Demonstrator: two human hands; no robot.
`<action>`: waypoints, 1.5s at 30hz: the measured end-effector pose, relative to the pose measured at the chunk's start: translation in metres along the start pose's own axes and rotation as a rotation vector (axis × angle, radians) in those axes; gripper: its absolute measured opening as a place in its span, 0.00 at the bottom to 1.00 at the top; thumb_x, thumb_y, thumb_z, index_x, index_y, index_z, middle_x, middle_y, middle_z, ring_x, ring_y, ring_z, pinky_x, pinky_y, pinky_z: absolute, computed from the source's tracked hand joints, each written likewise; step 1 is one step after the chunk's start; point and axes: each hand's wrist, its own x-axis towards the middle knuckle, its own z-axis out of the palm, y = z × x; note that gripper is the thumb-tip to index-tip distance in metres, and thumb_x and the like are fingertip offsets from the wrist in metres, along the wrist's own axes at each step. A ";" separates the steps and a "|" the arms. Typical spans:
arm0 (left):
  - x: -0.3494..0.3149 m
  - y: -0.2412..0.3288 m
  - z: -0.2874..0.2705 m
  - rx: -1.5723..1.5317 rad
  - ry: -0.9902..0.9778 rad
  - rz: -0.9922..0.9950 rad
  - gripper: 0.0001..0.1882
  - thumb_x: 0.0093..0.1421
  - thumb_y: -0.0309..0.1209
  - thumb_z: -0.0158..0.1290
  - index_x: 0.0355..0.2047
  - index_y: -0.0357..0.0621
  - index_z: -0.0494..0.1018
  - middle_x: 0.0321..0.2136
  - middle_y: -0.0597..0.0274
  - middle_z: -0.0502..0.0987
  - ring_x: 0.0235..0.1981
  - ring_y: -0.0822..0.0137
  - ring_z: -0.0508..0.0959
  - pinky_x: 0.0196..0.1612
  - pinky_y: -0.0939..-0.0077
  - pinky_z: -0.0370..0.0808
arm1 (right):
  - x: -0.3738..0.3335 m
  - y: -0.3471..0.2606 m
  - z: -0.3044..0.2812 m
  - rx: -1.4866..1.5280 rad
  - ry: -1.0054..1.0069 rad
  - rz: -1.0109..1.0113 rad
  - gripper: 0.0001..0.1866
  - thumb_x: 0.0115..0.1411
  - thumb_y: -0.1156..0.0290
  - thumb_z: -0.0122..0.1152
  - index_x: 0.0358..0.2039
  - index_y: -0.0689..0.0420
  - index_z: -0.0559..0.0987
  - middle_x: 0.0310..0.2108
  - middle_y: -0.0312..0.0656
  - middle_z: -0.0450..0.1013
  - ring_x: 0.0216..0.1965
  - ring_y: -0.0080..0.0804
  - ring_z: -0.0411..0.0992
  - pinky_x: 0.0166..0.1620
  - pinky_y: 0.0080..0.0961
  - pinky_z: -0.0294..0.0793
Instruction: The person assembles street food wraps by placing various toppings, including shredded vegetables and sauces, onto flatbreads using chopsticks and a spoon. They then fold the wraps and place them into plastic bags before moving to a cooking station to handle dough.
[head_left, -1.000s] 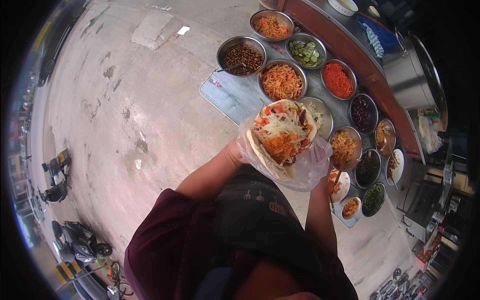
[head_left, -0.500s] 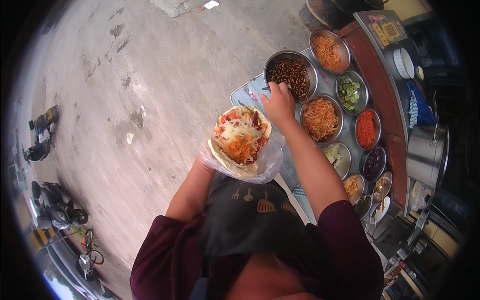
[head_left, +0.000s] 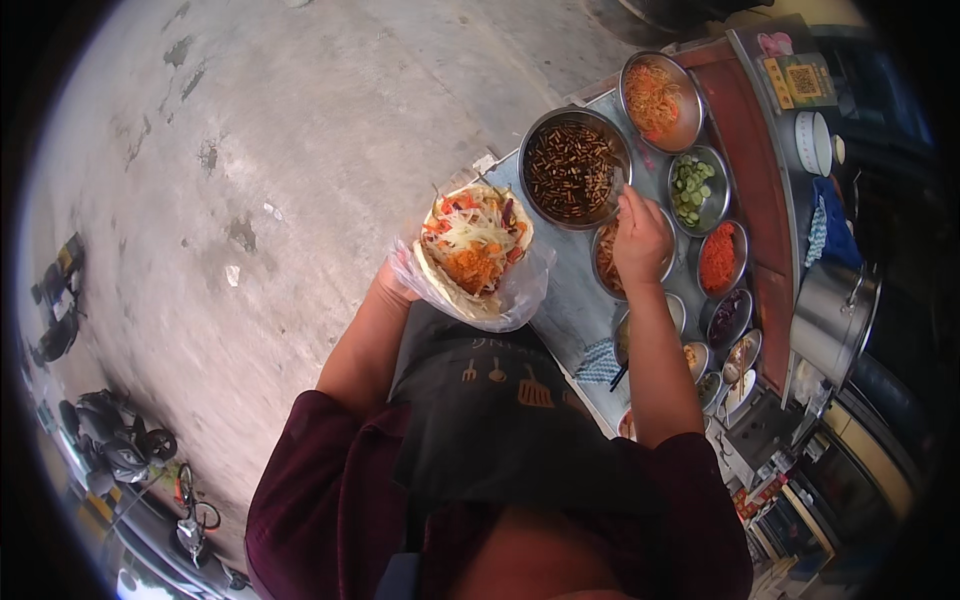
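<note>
My left hand (head_left: 397,280) is closed round a clear plastic bag (head_left: 528,290) holding a filled flatbread (head_left: 432,285). Pale shreds (head_left: 478,232), red and orange pieces and an orange crumbly heap (head_left: 474,268) show on the bread. My right hand (head_left: 642,238) is closed on what looks like a metal spoon (head_left: 617,186), at the right rim of a steel bowl (head_left: 524,190). That bowl contains small brown elongated pieces in dark liquid (head_left: 570,165). Below my right hand, a bowl of orange shreds (head_left: 608,258) is partly covered.
Several steel bowls stand on the counter (head_left: 570,300) at right, with orange noodle-like shreds (head_left: 652,100), green slices (head_left: 691,188) and red shreds (head_left: 717,258). Beyond them are a large pot (head_left: 832,318) and a white bowl (head_left: 812,143). Parked scooters (head_left: 112,435) stand far left.
My right hand has moved right, from over the dark bowl's lower edge to its right rim. The flatbread in my left hand has shifted slightly up and left in view.
</note>
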 end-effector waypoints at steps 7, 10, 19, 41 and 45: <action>0.012 -0.004 0.003 0.022 -0.002 -0.031 0.43 0.54 0.50 0.56 0.64 0.41 0.57 0.62 0.49 0.64 0.60 0.52 0.67 0.62 0.52 0.66 | -0.035 0.018 0.010 0.106 -0.111 0.023 0.10 0.63 0.73 0.56 0.42 0.63 0.80 0.33 0.48 0.76 0.28 0.35 0.76 0.34 0.28 0.75; 0.010 -0.007 0.005 0.026 -0.003 -0.041 0.44 0.54 0.51 0.56 0.64 0.40 0.57 0.62 0.48 0.64 0.61 0.51 0.67 0.62 0.51 0.66 | -0.049 0.011 0.008 0.236 -0.156 0.170 0.10 0.64 0.74 0.56 0.42 0.63 0.80 0.32 0.45 0.76 0.27 0.29 0.76 0.33 0.24 0.76; 0.010 -0.010 0.007 0.033 0.000 -0.056 0.46 0.53 0.56 0.56 0.65 0.40 0.57 0.62 0.47 0.63 0.61 0.49 0.66 0.62 0.49 0.65 | -0.066 -0.003 0.002 0.357 -0.159 0.169 0.09 0.62 0.75 0.57 0.41 0.62 0.80 0.30 0.44 0.76 0.27 0.31 0.77 0.31 0.26 0.75; 0.050 0.002 0.025 0.053 0.001 -0.120 0.50 0.54 0.66 0.50 0.65 0.39 0.57 0.62 0.44 0.62 0.62 0.44 0.64 0.64 0.44 0.60 | -0.058 0.015 0.009 1.246 0.244 1.075 0.16 0.66 0.62 0.55 0.45 0.63 0.77 0.28 0.39 0.76 0.26 0.25 0.73 0.30 0.22 0.75; 0.074 0.000 0.024 0.050 0.042 -0.138 0.47 0.56 0.62 0.51 0.64 0.39 0.58 0.62 0.44 0.63 0.61 0.44 0.66 0.63 0.45 0.61 | -0.034 -0.012 -0.034 1.267 0.313 0.927 0.15 0.67 0.65 0.53 0.46 0.64 0.77 0.28 0.38 0.76 0.25 0.24 0.73 0.30 0.22 0.74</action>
